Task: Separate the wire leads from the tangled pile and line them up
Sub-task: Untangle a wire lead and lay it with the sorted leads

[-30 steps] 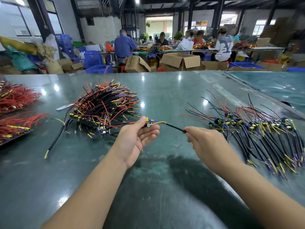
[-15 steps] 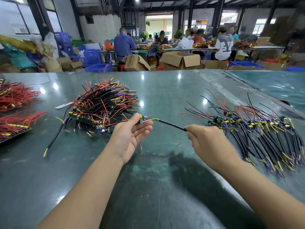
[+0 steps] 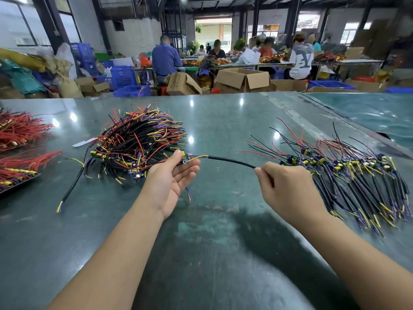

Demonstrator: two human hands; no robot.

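A tangled pile of wire leads (image 3: 138, 142), black, red, yellow and purple, lies on the green table (image 3: 214, 253) left of centre. One black lead (image 3: 230, 160) stretches between my hands above the table. My left hand (image 3: 172, 180), palm up beside the pile, pinches the lead's end with the small board between thumb and fingers. My right hand (image 3: 288, 189) pinches the black sleeve at the other end. To the right lies a row of separated leads (image 3: 357, 175), side by side with black sleeves pointing toward me.
Bundles of red wires (image 3: 20, 130) lie at the table's left edge, some on a tray (image 3: 17, 186). A single black lead (image 3: 71, 189) lies loose left of the pile. Beyond the table are cardboard boxes (image 3: 243, 79), blue crates and seated people.
Both hands have drifted slightly left with the lead, and it is drawn further out of the pile. The left hand's grip end now sits closer to the pile's edge.
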